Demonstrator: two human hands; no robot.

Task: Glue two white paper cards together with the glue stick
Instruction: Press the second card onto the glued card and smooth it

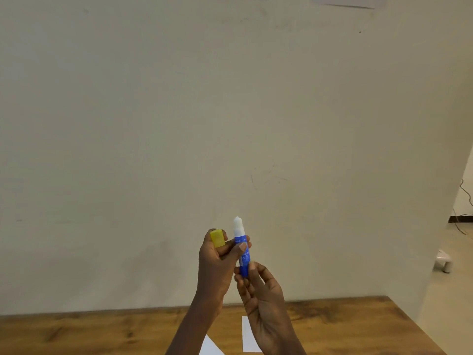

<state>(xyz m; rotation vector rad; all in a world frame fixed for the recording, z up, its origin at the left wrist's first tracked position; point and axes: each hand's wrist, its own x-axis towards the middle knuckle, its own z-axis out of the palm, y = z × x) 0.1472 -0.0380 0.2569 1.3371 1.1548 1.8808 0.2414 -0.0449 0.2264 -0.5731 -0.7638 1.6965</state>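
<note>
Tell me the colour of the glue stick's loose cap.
Yellow: the cap sits in the left hand, head view.

Left hand (217, 262), right hand (263, 298): bare, forearms bare too (both in frame at 6 o'clock), nails short.

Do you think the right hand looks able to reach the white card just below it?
Probably yes: nothing lies between the right hand and the white card, though it is holding the glue stick and is not free.

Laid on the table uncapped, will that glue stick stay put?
Likely rolls: the glue stick is a smooth round tube. Upright, it looks tall and narrow, so probably tippy. The exposed white tip may smear the table.
</note>
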